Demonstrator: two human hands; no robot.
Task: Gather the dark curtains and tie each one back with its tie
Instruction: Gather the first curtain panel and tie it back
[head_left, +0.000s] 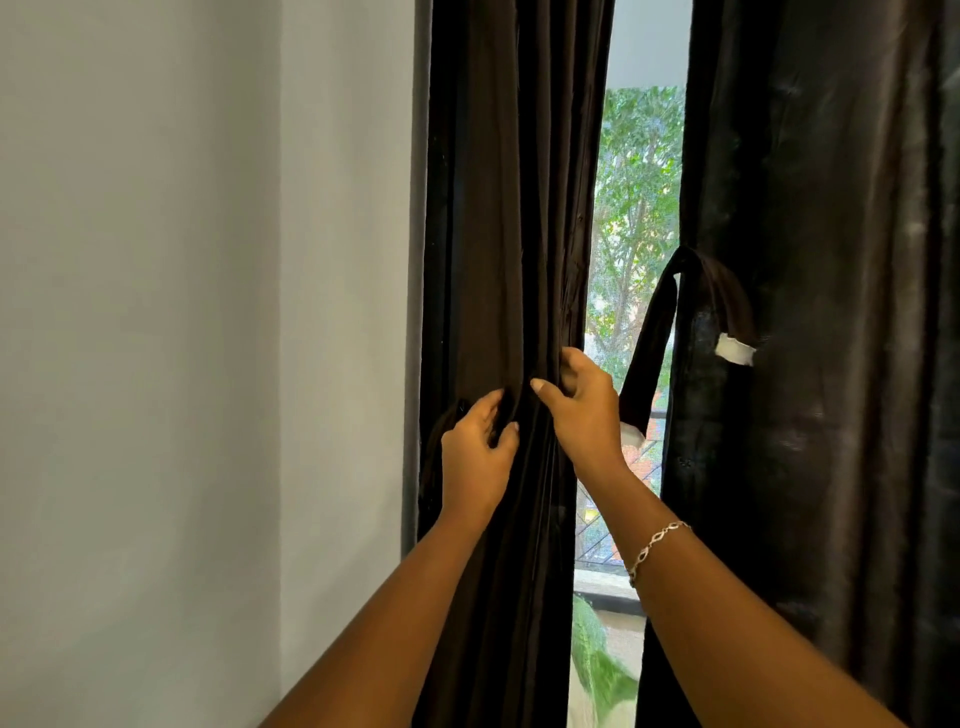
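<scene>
The left dark curtain (509, 208) hangs bunched in folds beside the wall. My left hand (478, 452) grips its folds at mid height, fingers curled into the cloth. My right hand (582, 405) grips the same curtain's right edge just above, thumb across the folds. The right dark curtain (831, 260) hangs loose on the far side of the gap. Its dark tie (670, 322) is looped over its edge and hangs down, with a white tab (735, 351) at one end. The left curtain's tie is not clearly visible.
A grey wall (208, 312) fills the left side. Between the curtains a narrow strip of window (634, 208) shows green trees and a mesh screen. A bracelet (657, 545) sits on my right wrist.
</scene>
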